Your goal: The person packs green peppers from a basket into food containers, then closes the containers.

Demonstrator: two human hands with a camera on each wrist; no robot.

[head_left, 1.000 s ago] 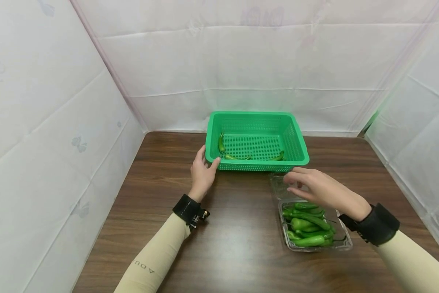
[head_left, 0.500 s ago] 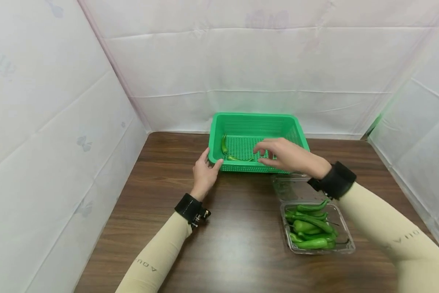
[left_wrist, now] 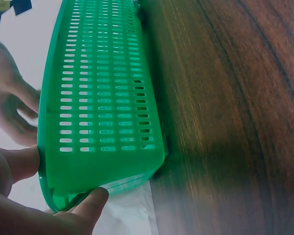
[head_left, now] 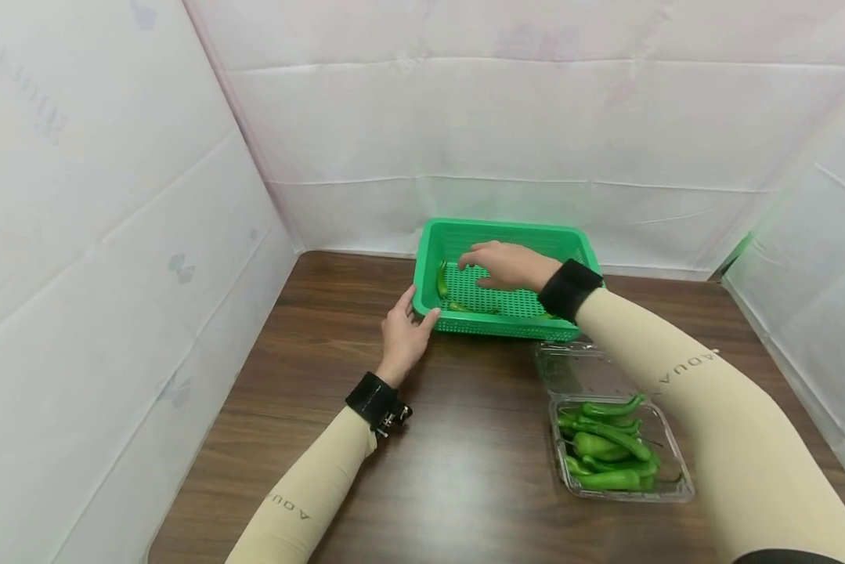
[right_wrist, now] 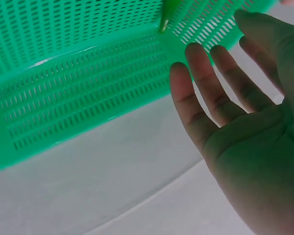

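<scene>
Closest to us, lower right of the frame, a clear plastic tray (head_left: 669, 478) full of green peppers (head_left: 608, 446) sits on the dark wood desk (head_left: 464, 470). Mid-frame, the left hand (head_left: 406, 338) grips the near left corner of the green basket (head_left: 432, 235), thumb over the rim. Further back, the right hand (head_left: 503, 265) hovers inside the basket with fingers spread and loose, holding nothing, just above a couple of loose peppers (head_left: 442, 279) on the basket floor.
</scene>
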